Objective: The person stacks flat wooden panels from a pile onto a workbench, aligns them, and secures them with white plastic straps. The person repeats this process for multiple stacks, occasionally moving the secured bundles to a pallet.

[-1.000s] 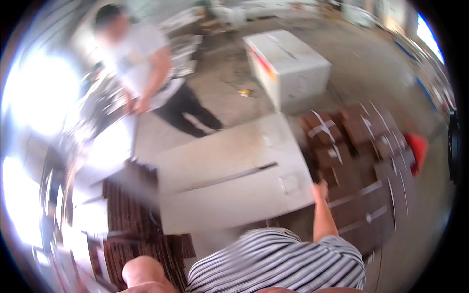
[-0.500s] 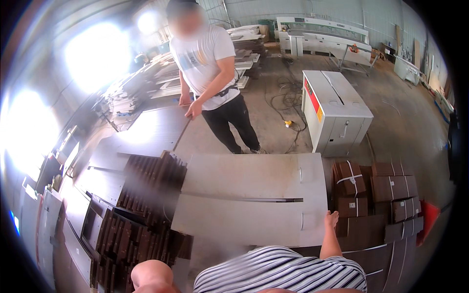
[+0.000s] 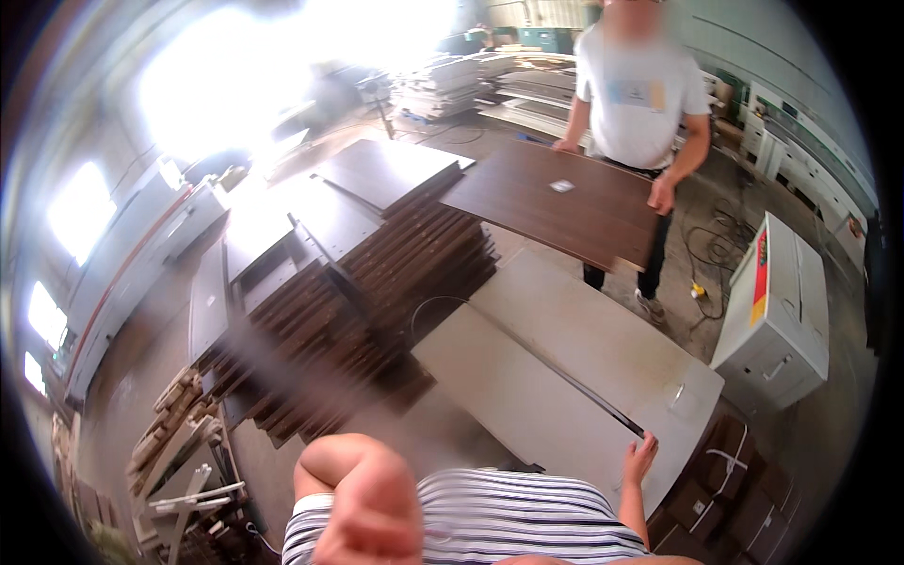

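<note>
My right hand [image 3: 640,458] rests at the near right of a pale grey machine table [image 3: 527,367], beside the dark slot running through it. Its fingers are stretched out and hold nothing. At the lower edge my left arm is bent in front of my striped shirt. My left hand [image 3: 369,539] is close to my body and smeared, so its fingers cannot be made out. Across the table a person in a white T-shirt [image 3: 650,122] holds a dark brown wood-grain panel [image 3: 556,202] with both hands. A small white label [image 3: 562,186] is on that panel, which hangs over the table's far end.
Tall stacks of dark brown panels [image 3: 377,282] stand left of the table. Strapped brown bundles [image 3: 706,490] lie at the lower right. A white machine cabinet [image 3: 777,315] stands at the right, near cables [image 3: 720,226] on the floor. Wood offcuts [image 3: 179,424] pile up at the lower left.
My view has turned left, so the table now lies slanted. The other person has brought a brown panel over to the table's far end. My right hand has shifted from the table's edge to its slot.
</note>
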Demonstrator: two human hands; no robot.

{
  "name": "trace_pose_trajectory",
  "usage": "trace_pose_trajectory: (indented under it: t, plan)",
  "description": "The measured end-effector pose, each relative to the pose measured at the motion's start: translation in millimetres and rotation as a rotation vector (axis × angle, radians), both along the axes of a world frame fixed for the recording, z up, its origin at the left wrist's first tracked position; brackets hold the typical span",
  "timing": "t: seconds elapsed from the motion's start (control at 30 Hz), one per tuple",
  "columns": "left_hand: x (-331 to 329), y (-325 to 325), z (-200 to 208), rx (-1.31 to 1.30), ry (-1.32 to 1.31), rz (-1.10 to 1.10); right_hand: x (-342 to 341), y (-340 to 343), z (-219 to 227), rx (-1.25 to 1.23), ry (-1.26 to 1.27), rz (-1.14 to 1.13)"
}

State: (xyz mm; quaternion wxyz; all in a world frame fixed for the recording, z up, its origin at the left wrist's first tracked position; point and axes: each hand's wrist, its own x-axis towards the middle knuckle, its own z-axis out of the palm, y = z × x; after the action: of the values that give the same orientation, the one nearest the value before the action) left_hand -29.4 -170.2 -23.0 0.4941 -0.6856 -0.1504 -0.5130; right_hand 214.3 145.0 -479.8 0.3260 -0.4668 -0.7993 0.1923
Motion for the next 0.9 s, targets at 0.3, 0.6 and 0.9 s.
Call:
trace_pose_trajectory:
  t: [0.3,0.6,0.9]
  plan:
    - [-142,6,-188,-0.992,-1.176,0.422,-46,-62,24,-0.237,0.0,0.346]
    - [-327,-110,-269,-0.535,-1.997,0.362,-104,-80,14,-0.264,-0.189,0.321]
    - [-634,-281,-256,0.087,-2.009,-0.072,-228,-112,-26,-0.256,-0.611,0.44]
